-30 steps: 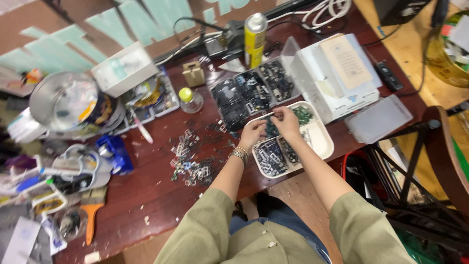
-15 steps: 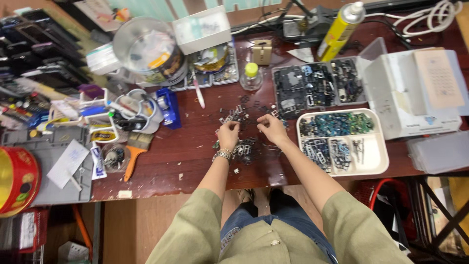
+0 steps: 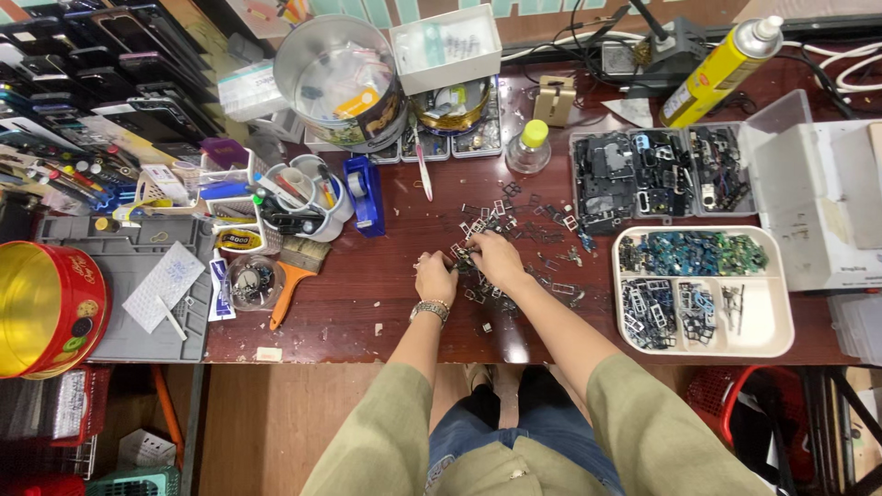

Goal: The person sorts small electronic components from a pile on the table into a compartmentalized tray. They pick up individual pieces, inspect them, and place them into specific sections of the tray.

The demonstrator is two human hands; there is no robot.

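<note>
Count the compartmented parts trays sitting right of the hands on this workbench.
2: a clear plastic tray of black metal parts by the yellow spray can, a white tray below it. Others may be hidden.

Bare wood left of left hand [image 3: 435, 278]; white tray [image 3: 781, 342] blocks right, blue tape dispenser [image 3: 366, 195] upper left.

The fingers [image 3: 457, 260] of both hands sit among a scatter of small dark metal frames [image 3: 514, 225], and whatever they pinch is too small to tell. The round red and gold tin [image 3: 41, 308] is cut off by the left edge. The white plastic lidded box [image 3: 827, 207] runs past the right edge.
</note>
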